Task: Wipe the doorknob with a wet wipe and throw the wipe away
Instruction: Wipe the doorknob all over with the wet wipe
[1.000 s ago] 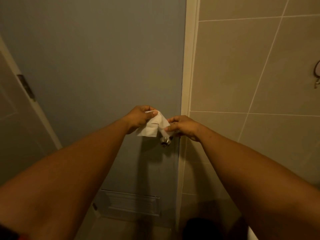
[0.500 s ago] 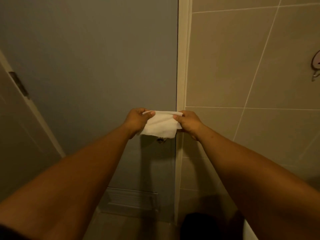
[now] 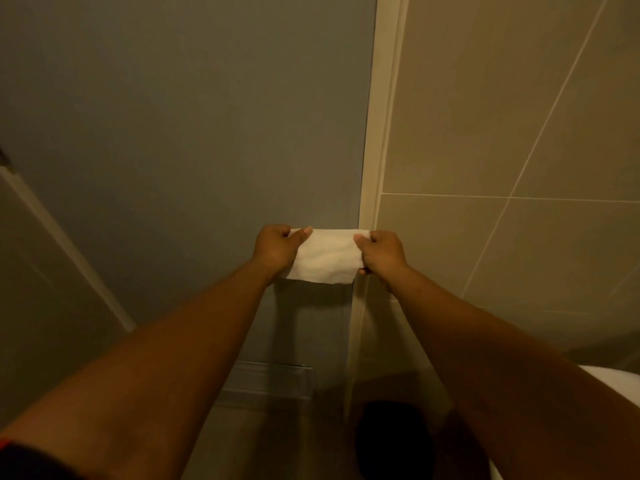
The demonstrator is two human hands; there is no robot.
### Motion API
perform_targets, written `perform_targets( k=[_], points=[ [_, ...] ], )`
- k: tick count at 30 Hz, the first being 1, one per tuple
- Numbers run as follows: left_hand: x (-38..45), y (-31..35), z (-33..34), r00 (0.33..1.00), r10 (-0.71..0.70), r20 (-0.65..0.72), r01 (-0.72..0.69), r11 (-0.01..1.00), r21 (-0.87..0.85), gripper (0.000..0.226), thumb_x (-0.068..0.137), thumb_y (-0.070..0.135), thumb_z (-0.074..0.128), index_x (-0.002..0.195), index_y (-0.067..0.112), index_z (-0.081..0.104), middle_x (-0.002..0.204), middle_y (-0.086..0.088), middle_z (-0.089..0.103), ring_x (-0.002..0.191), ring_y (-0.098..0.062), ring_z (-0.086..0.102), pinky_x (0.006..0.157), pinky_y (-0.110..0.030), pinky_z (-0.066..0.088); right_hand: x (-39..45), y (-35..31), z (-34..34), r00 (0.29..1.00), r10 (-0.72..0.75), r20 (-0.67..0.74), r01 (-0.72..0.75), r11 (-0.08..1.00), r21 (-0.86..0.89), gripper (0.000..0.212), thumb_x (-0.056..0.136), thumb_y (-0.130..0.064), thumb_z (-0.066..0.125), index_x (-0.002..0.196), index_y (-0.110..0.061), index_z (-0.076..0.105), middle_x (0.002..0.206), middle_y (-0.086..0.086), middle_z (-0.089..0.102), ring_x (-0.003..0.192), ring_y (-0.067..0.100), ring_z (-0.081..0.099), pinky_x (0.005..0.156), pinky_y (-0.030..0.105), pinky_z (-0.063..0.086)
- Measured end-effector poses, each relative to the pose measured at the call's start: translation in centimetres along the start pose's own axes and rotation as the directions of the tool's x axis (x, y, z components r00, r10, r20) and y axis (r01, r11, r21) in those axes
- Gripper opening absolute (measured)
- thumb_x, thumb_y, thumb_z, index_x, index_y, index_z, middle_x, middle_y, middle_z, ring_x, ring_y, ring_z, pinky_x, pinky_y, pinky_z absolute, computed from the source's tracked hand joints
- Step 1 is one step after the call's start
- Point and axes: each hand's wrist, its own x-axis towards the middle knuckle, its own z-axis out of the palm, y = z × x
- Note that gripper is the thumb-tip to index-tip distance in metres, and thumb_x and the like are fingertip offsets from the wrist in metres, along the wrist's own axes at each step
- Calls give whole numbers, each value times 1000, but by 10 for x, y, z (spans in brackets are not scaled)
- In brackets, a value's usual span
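A white wet wipe (image 3: pixel 327 256) is stretched flat between both hands in front of the grey door (image 3: pixel 194 140). My left hand (image 3: pixel 275 249) pinches its left edge and my right hand (image 3: pixel 381 252) pinches its right edge. The spread wipe hangs close to the door's right edge, and the doorknob is hidden behind it.
A pale door frame (image 3: pixel 379 143) runs down the right side of the door, with beige wall tiles (image 3: pixel 512 133) beyond. A vent grille (image 3: pixel 270 382) sits low in the door. A dark round object (image 3: pixel 391 441) stands on the floor below, and a white rim (image 3: pixel 620 379) shows at bottom right.
The crumpled wipe has been pulled open and stretched flat between both hands. It now covers the doorknob, which was visible below it a second ago.
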Motion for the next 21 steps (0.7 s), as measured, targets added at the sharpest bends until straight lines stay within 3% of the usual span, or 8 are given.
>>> perform_targets(
  k=[5,8,13,15,17,21],
  points=[
    [29,-26,16,999,-34,26,33,998,49,37,90,38,61,106,6,70,106,-12,69,99,-26,63,84,-34,49,18,18,18,997,37,-72,-43,996,-75,37,96,-27,56,123,-4,62,119,17,65,102,34,63,84,45,58],
    [39,-44,25,999,-14,42,11,998,60,28,92,29,60,102,5,70,98,-12,68,92,-24,62,78,-30,46,26,33,28,992,49,-113,-60,993,-100,34,94,-27,59,118,-3,66,117,16,67,105,32,63,96,45,53],
    [38,-64,42,997,-9,79,6,999,38,21,91,24,61,78,7,64,75,-10,60,68,-19,54,64,-26,46,27,59,42,988,64,-139,-82,988,-133,32,91,-29,63,105,-1,71,102,16,69,94,29,64,92,41,53],
    [37,-70,48,997,17,70,-20,999,41,20,90,24,60,78,9,65,83,-16,66,75,-23,59,69,-34,52,25,63,47,987,72,-146,-93,985,-148,32,91,-30,63,103,-2,71,98,15,68,90,27,63,89,40,55],
    [34,-72,51,998,70,8,-70,996,46,12,86,23,62,85,12,67,99,-14,64,84,-23,60,72,-33,51,22,63,51,983,57,-174,-80,988,-129,30,88,-30,66,107,-7,69,106,11,65,94,24,61,85,33,53],
    [30,-62,46,952,209,-223,-215,977,1,12,81,17,68,87,13,59,99,0,48,80,-16,53,71,-22,49,13,54,51,929,-207,-308,143,966,-216,22,81,-14,68,103,-13,65,107,5,54,94,19,54,84,29,50]
  ],
)
